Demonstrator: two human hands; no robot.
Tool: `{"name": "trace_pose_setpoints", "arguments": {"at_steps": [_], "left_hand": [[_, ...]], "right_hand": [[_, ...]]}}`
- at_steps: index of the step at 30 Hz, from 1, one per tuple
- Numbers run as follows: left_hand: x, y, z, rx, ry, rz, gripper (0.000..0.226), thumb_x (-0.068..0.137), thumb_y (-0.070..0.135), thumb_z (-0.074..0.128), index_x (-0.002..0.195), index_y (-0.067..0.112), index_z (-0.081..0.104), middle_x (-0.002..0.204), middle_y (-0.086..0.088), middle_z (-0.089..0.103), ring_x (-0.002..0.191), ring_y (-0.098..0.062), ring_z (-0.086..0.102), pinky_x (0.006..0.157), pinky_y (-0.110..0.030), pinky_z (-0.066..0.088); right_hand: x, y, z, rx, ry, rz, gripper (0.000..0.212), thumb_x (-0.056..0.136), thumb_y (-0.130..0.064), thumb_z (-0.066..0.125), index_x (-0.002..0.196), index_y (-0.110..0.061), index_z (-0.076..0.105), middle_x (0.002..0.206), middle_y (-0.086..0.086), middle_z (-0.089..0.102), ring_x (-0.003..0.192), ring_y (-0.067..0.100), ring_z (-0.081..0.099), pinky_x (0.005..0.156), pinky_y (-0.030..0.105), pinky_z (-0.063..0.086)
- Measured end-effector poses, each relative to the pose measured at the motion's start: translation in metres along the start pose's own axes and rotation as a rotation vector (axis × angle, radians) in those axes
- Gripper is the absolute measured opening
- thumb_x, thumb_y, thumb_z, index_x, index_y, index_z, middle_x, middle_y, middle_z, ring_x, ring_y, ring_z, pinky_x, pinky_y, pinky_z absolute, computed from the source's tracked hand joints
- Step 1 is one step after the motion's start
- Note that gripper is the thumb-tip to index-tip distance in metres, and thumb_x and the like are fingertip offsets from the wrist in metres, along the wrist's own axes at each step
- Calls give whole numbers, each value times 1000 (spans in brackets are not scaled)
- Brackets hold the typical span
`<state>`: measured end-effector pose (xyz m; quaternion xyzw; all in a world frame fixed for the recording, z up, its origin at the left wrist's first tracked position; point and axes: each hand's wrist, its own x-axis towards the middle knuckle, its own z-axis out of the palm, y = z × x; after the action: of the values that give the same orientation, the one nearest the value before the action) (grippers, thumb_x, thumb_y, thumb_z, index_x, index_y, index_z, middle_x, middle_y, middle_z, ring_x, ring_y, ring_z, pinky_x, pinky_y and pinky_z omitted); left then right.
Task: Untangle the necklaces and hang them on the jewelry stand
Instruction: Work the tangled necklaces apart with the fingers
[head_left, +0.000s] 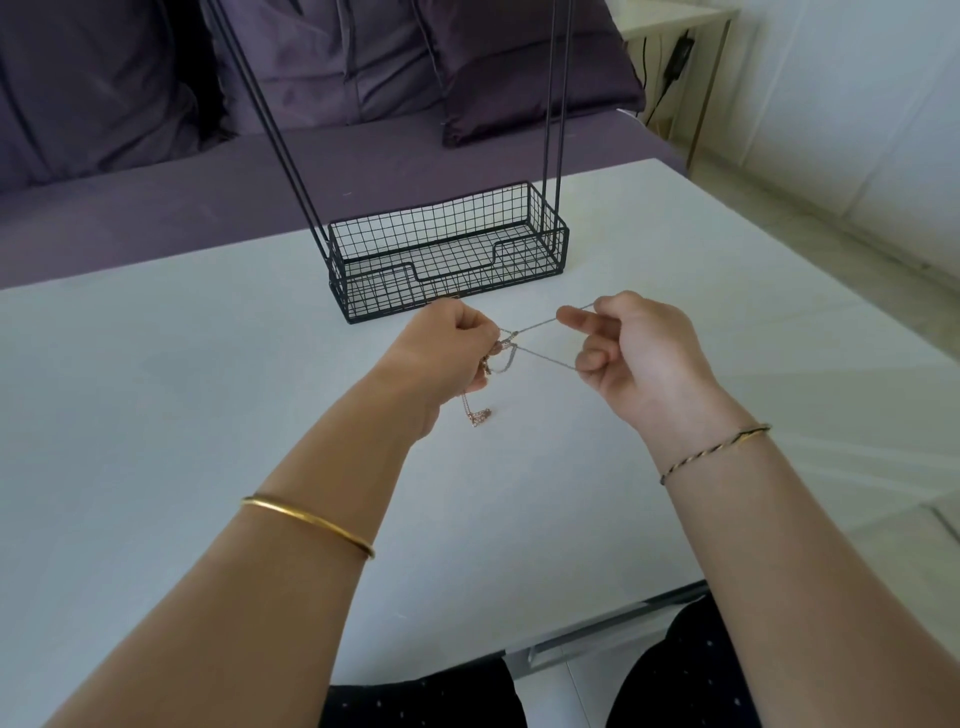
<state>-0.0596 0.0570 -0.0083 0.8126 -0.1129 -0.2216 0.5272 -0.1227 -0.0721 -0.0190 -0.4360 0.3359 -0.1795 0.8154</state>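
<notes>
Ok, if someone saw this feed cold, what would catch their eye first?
The left hand grips a tangle of necklaces while the right hand pinches a silver chain stretched taut between them, above the white table. A gold chain dangles below the left hand, and the black wire jewelry stand sits just behind the hands.

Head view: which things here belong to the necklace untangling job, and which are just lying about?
Job in hand:
tangled necklaces, pinched by the left hand and the right hand
jewelry stand

Lying about:
purple cushions
power adapter
</notes>
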Motion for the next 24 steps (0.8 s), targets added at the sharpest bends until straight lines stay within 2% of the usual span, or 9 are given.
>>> {"name": "trace_pose_setpoints", "arguments": {"at_steps": [5,8,11,15,17,19,22,24], "left_hand": [[-1,3,0,-33,51,37,22,96,7,48,77,12,55,84,2,66,56,-9,43,79,-29,52],[0,5,2,-69,92,43,27,95,4,46,72,11,56,83,1,63,58,-9,43,76,-28,51],[2,6,3,-119,123,18,29,94,2,44,69,9,56,80,-3,58,59,-10,44,69,-25,51],[4,5,0,-158,139,-3,26,94,0,42,72,7,56,70,-4,53,57,-11,45,65,-25,52],[3,4,-1,-168,133,-6,17,94,0,44,86,8,57,76,-4,56,59,-11,46,68,-26,52],[2,3,-1,-165,142,-7,17,94,-1,45,101,10,55,83,-5,59,61,-12,47,69,-26,52],[2,4,-1,-160,114,10,24,92,-4,42,95,15,57,85,-5,60,60,-12,47,69,-25,51],[0,5,-1,-164,89,26,27,92,-5,43,88,16,59,84,-3,59,58,-12,46,69,-25,50]], "right_hand": [[3,3,-2,-126,31,10,18,94,-4,39,77,-11,43,70,10,58,30,8,23,35,12,23],[3,4,-1,-145,29,41,21,94,-2,38,76,-11,43,68,8,50,28,7,24,34,11,24],[2,5,-1,-270,21,27,20,94,-2,38,76,-10,44,65,6,46,29,8,24,36,11,22],[1,7,-4,-489,22,-142,18,91,0,38,84,-12,50,74,7,50,30,4,33,35,14,23],[1,7,-7,-648,6,-239,28,88,1,37,76,-15,56,73,4,52,32,1,37,40,16,29],[-1,7,-9,-782,-40,-328,39,87,3,37,66,-17,63,65,3,51,39,8,33,45,20,29],[-3,11,-8,-919,-135,-419,38,87,2,42,71,-16,72,55,-3,52,34,7,28,38,16,23],[-1,15,-6,-980,-202,-416,34,85,4,45,82,-12,74,45,-13,51,33,4,37,36,10,23]]}}
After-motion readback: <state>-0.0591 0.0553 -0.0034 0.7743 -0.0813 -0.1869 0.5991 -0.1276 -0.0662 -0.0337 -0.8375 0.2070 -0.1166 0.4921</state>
